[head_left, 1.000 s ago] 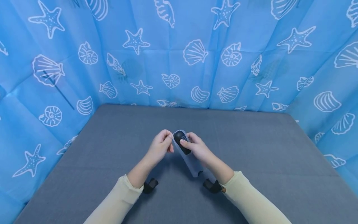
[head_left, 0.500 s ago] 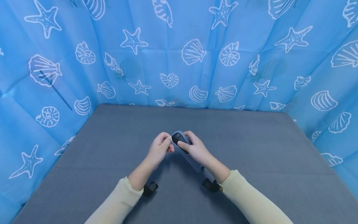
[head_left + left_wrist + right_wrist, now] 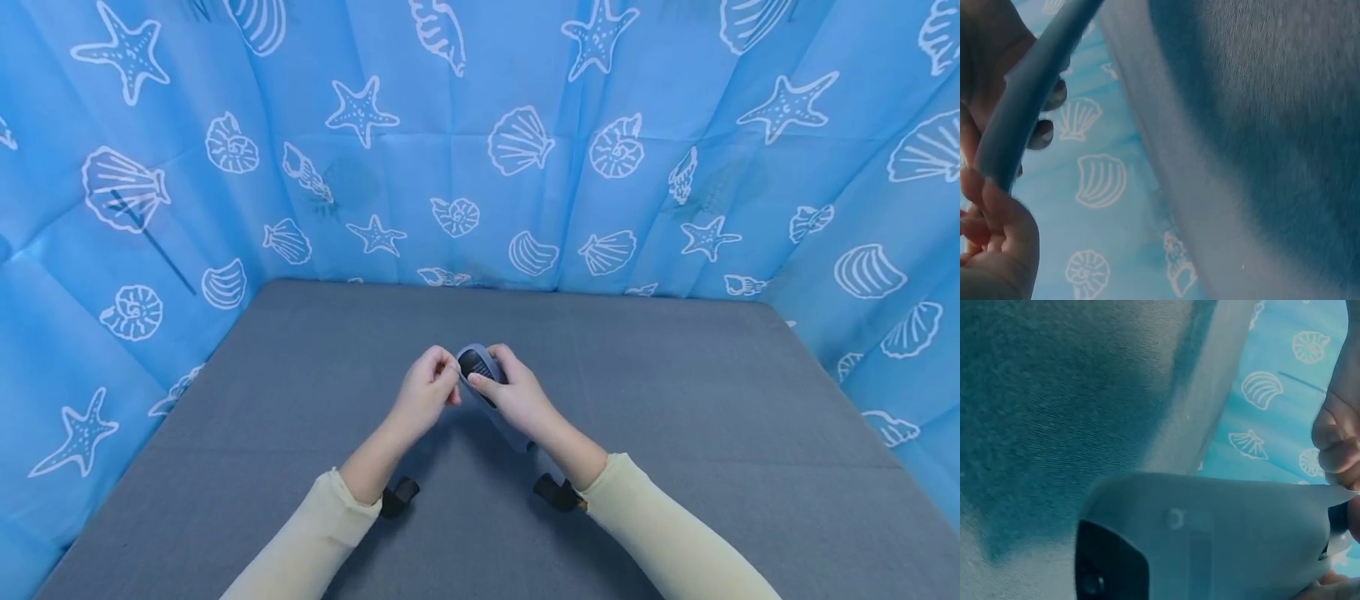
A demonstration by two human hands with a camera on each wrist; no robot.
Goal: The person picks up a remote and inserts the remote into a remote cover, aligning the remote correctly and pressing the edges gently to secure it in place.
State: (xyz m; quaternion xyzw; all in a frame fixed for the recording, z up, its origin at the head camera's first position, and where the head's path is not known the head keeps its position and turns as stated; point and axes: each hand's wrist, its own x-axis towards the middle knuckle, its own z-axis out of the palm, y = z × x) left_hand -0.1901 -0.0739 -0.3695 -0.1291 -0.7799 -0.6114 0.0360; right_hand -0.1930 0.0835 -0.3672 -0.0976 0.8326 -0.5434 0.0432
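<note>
A long black handheld device, like a remote control (image 3: 474, 364), sits in a smooth grey-blue sleeve (image 3: 1247, 537). My right hand (image 3: 521, 402) grips it, thumb on the black face and fingers behind. At its upper end my left hand (image 3: 429, 390) pinches the sleeve's rim between thumb and curled forefinger. In the right wrist view, a thin lip (image 3: 1339, 494) of the sleeve is drawn out at those fingers, and dark casing shows beneath. A black corner (image 3: 1108, 562) shows at the opposite end. The left wrist view has the sleeve edge-on, its far end out of frame.
The device is held above a grey cloth-covered table (image 3: 315, 333). A blue curtain (image 3: 465, 100) with white shells and starfish hangs behind and along both sides. Black straps (image 3: 400, 497) show under both forearms, and pale yellow sleeves cover the arms.
The right hand and the device have shifted slightly left and up, and the device's lower end has become more hidden behind that hand. The left hand keeps its pinch at the rim.
</note>
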